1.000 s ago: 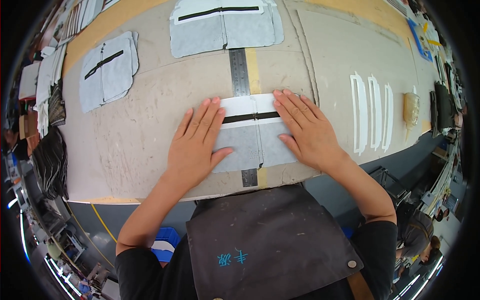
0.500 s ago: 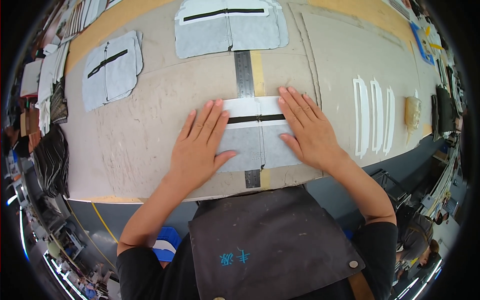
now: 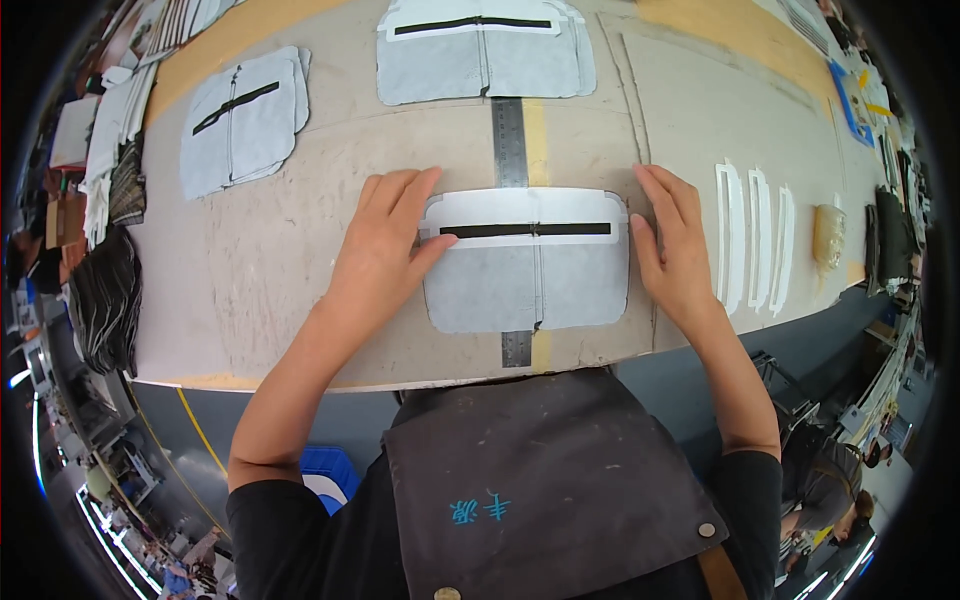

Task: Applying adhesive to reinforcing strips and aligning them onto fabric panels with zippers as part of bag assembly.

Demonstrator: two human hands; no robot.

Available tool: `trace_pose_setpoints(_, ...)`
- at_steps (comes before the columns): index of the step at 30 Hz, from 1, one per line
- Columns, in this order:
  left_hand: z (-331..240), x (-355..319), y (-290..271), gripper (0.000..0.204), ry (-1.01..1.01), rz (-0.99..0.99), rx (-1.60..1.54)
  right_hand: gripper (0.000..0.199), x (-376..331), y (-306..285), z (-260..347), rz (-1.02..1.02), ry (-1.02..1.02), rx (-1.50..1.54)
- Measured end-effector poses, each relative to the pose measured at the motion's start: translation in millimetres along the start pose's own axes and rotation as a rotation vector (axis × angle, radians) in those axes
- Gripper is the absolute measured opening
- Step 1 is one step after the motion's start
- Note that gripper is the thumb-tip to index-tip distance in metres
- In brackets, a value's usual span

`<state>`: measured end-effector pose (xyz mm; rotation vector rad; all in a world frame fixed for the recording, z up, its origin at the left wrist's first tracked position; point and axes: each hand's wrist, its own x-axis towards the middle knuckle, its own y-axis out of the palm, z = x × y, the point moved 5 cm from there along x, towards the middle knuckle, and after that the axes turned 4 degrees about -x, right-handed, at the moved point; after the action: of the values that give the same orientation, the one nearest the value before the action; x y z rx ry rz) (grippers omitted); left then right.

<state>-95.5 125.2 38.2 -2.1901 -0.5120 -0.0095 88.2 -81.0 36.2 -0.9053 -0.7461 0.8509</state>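
Note:
A light grey panel with rounded corners [image 3: 530,285] lies flat in front of me. Across its upper part runs a white strip [image 3: 520,205] with a long black slot. My left hand [image 3: 380,230] is at the panel's left edge, fingers apart, its thumb over the end of the black slot. Beside the right edge is my right hand [image 3: 678,245], thumb and fingers apart, holding nothing. A steel ruler [image 3: 509,140] passes beneath the panel and shows above and below it, alongside a yellow tape strip [image 3: 537,145].
More grey panels lie stacked at the far middle [image 3: 430,75] and far left [image 3: 260,125]. On the right are several narrow white frame-shaped strips [image 3: 757,240] and a yellowish bottle [image 3: 828,238]. Dark pieces [image 3: 105,300] hang over the table's left edge.
Both hands have moved outward from on top of the panel to its side edges, uncovering the whole black slot. The view has shifted slightly.

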Motion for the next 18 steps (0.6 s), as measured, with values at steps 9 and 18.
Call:
trace_pose_setpoints(9, 18.2, 14.7, 3.7, 0.021, -0.333, 0.222, -0.284, 0.025, 5.8, 7.1, 5.8, -0.011, 0.109, 0.115)
trace_pose_setpoints(18, 32.6, -16.9, -0.8, 0.013, -0.71, -0.097, -0.863, 0.014, -11.8, 6.8, 7.6, 0.044, 0.698, 0.979)
